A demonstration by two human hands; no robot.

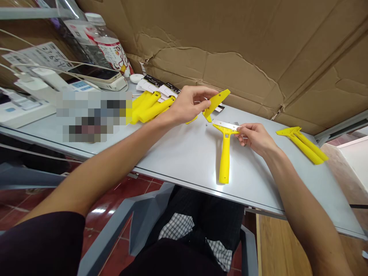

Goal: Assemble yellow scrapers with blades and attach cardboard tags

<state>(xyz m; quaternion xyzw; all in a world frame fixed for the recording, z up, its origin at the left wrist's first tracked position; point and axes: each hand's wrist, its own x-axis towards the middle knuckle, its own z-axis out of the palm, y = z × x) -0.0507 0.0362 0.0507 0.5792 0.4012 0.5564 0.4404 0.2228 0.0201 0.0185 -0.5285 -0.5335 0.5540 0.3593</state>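
My left hand pinches a yellow plastic head plate between thumb and fingers, tilted and raised just above the table. Below it lies a yellow T-shaped scraper, its handle pointing towards me. A silvery metal strip runs along the scraper's head. At the right end of that head, my right hand has thumb and fingers closed on it. A tiny screw appears to lie on the table left of the head.
More yellow scraper parts are bunched at the left beside black-and-white cards. Another yellow pair lies on the right of the grey table. A phone, chargers with cables and a bottle crowd the back left. Cardboard stands behind.
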